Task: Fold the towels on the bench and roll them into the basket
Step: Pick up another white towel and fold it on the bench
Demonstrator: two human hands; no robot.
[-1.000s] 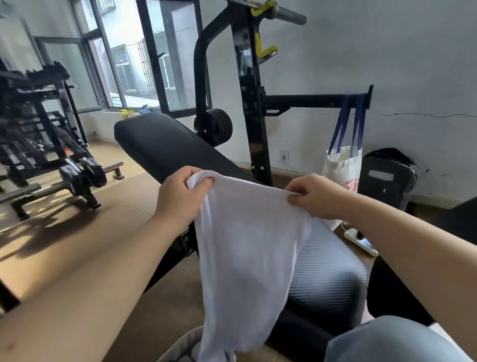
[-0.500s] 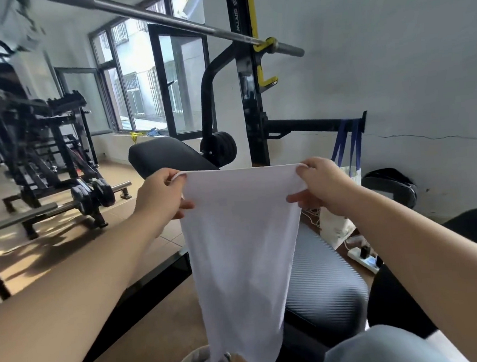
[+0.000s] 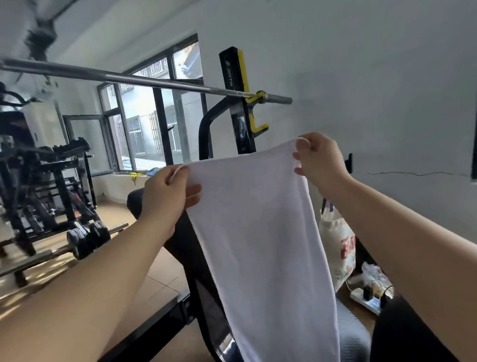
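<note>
A white towel (image 3: pixel 265 250) hangs full length in front of me, stretched by its top edge. My left hand (image 3: pixel 165 193) pinches its top left corner and my right hand (image 3: pixel 320 164) pinches its top right corner, both raised at chest height. The towel's lower end runs out of the bottom of the frame. Behind and below it lies the black weight bench (image 3: pixel 354 340), mostly hidden by the cloth. The basket is out of view.
A barbell (image 3: pixel 138 77) rests across a black and yellow rack (image 3: pixel 238 103) just beyond my hands. A tote bag (image 3: pixel 336 247) and a power strip (image 3: pixel 366 299) sit by the right wall. Weight machines (image 3: pixel 40 179) and a loaded bar (image 3: pixel 87 238) stand at left.
Both hands have lifted the towel higher and pulled its top edge wider and flatter. The view has tilted upward, so the basket at the bottom has dropped out of sight.
</note>
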